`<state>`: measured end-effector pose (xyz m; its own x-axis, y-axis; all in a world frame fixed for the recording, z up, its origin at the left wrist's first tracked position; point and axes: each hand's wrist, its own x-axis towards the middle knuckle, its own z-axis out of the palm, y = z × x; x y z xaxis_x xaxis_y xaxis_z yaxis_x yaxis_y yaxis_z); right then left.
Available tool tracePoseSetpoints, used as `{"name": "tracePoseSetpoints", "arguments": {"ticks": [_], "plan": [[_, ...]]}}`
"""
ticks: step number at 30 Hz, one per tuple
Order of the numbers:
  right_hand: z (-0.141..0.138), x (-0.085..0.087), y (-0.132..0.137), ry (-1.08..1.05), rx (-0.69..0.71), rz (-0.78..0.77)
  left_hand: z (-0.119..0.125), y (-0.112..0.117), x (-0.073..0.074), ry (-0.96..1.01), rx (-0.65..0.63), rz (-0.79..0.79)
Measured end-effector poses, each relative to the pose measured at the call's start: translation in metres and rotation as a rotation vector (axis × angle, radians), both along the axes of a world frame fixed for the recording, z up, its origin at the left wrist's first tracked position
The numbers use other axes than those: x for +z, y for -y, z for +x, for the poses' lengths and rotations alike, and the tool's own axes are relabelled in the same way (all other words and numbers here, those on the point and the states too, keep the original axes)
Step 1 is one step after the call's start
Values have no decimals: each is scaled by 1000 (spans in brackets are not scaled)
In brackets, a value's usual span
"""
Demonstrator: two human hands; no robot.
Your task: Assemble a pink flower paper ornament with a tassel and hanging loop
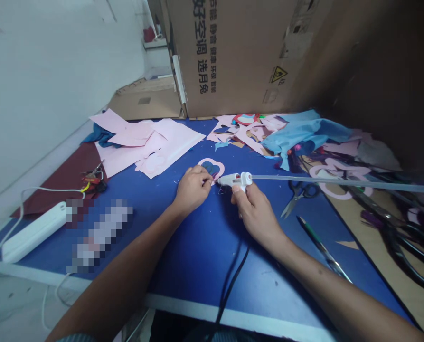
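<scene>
My right hand [256, 209] is wrapped round the handle of a white hot glue gun [235, 179]. A long clear glue stick [304, 180] runs out of its back to the right. The nozzle points left, close to the fingertips of my left hand [193, 187]. Those fingers are pinched at the lower edge of a pink flower-shaped cutout [221, 166]. Dark blue fabric [210, 167] lies in the middle of the cutout. My fingers partly cover the cutout, and the exact spot under the nozzle is too small to make out.
Pink sheets [155, 142] lie back left, blue fabric [304, 130] and scraps back right. Small scissors [297, 197], a green pen [313, 237] and large black shears [393, 228] lie right. A white power strip [35, 232] stands left; a cardboard box [240, 57] rises behind.
</scene>
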<state>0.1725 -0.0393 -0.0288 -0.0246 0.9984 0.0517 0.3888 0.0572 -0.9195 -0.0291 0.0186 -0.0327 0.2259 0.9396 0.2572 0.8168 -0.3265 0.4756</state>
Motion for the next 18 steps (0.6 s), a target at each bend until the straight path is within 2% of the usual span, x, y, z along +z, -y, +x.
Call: {"name": "tracePoseSetpoints", "arguments": {"ticks": [9, 18], "plan": [[2, -1, 2, -72, 10, -16, 0, 0, 0, 9, 0, 2], [10, 16, 12, -182, -55, 8, -4, 2, -5, 8, -32, 27]]}}
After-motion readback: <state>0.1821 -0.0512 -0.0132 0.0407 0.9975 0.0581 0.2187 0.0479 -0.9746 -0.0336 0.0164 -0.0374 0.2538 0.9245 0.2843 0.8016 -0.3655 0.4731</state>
